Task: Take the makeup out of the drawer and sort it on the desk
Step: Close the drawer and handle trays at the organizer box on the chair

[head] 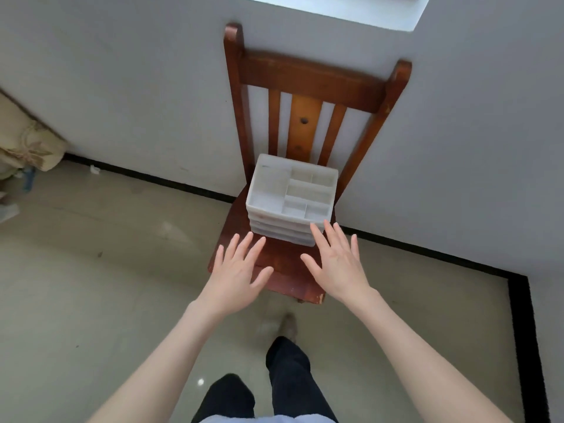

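Observation:
A white plastic drawer organizer (291, 196) stands on the seat of a brown wooden chair (274, 264). Its top is an open tray split into several compartments, all bare. Below the tray are stacked drawers, all pushed in, so their contents are hidden. My left hand (236, 271) hovers over the seat's front left with fingers spread and straight, holding nothing. My right hand (337, 261) is spread the same way just in front of the organizer's lower right corner, its fingertips close to the drawers. No makeup is visible.
The chair back (308, 83) leans against a white wall (137, 87). Grey tiled floor (91, 285) spreads on all sides, edged by a black skirting strip (518, 300). A beige embroidered cloth bundle (27, 148) lies at far left. My legs and one shoe (288, 325) are below.

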A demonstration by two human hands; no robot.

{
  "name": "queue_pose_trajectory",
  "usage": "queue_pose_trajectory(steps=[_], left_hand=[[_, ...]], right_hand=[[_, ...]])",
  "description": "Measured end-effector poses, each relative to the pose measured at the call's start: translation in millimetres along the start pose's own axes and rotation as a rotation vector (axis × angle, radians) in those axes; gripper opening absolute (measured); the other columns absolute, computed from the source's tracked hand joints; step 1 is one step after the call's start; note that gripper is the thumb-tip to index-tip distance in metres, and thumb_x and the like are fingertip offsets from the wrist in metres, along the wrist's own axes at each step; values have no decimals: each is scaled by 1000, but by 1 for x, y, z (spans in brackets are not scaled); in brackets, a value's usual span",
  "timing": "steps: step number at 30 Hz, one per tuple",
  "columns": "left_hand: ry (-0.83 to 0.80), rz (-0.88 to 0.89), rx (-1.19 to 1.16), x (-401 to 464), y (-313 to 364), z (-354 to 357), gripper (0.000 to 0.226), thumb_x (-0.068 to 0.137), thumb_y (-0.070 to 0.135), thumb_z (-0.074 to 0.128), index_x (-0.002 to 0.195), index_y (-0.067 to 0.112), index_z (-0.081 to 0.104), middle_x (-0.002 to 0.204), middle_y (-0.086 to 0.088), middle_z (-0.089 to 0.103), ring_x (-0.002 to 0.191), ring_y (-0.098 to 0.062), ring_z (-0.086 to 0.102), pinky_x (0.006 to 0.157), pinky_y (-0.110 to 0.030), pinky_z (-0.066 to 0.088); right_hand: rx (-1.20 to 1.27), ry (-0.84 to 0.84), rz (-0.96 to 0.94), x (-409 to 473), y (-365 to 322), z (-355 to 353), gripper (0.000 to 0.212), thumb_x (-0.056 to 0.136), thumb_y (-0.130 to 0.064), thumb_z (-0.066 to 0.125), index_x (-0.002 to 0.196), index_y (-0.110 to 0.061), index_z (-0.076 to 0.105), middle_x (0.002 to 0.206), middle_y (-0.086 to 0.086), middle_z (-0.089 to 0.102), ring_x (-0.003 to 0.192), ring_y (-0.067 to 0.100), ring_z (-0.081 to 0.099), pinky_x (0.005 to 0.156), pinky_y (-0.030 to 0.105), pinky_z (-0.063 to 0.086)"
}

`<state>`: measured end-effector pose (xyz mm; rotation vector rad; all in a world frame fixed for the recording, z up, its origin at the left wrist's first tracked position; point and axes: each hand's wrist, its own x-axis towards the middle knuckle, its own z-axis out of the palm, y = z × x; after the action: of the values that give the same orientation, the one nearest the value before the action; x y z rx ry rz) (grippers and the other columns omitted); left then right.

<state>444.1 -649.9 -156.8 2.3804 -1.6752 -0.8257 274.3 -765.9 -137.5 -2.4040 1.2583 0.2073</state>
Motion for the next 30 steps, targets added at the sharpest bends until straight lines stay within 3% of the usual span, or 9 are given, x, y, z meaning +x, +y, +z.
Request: queue_pose_trajectory(steps=[3,7,13,20,23,30], left_hand=[[-70,-149,-337,47,7,8,59,95,44,37,147,28,14,156,3,6,144,-15,-3,117,-38,2],[-155,-388,-853,100,5,27,57,95,45,39,146,24,22,153,5,21,140,-10,17,113,-30,16],[-206,-769,-1618,177,-13,73,67,94,54,31,147,15,19,152,-5,25,139,-22,25,110,-44,25],[-54,-842,-2269,228,-15,97,66,93,56,33,139,9,33,141,-12,40,133,-28,36,106,-51,29],[-12,-835,-2398,230,-14,101,66,89,56,44,134,8,38,134,-12,46,127,-27,44,104,-51,32],[-29,-911,-2274,214,-21,116,74,88,60,41,140,9,30,141,-15,40,129,-29,42,104,-46,35]], right_hand=[[-41,-46,-31,51,18,5,63,97,-46,34,150,-23,7,158,6,3,145,21,-3,116,47,-3],[-87,-44,-50,111,36,25,63,98,-41,36,150,-21,7,158,8,3,145,23,-2,116,47,-2],[-231,-74,-117,179,64,65,66,97,-43,34,150,-19,2,158,9,0,145,26,-3,115,44,-6],[-287,27,-169,189,83,96,65,93,-33,49,148,-13,19,154,10,22,143,29,18,113,46,-1],[-300,40,-155,192,84,100,65,93,-35,49,148,-14,20,154,10,22,143,28,17,114,47,0],[-318,44,-152,193,87,104,66,95,-38,45,149,-16,15,155,9,18,144,27,13,114,46,-2]])
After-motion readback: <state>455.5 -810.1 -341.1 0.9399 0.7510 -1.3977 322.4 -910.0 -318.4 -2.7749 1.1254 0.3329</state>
